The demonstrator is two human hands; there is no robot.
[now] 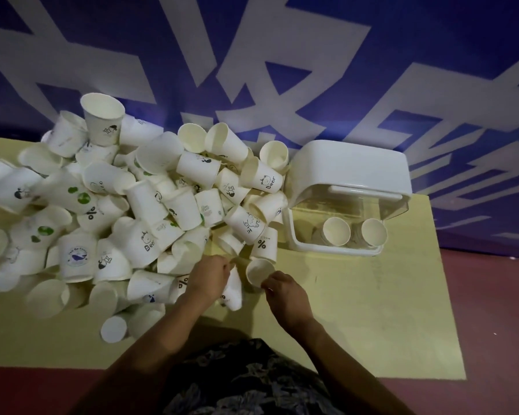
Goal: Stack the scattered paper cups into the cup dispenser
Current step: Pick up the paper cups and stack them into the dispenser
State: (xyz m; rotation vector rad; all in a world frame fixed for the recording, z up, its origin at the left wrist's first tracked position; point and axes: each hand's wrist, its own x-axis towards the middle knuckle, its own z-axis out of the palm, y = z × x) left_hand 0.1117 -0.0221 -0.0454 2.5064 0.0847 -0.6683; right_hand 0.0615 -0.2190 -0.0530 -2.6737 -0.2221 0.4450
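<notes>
Though blurred, left hand (211, 275) seemingly grips cup (233, 290).

Pale yellow bench (372, 310), matte top, faint scuffs. Backdrop behind it: purple-blue wall banner (312, 40) with large white block characters, running the full width. Dull red floor (498, 324) right and front of bench. Dim indoor light, soft shadows.
</notes>
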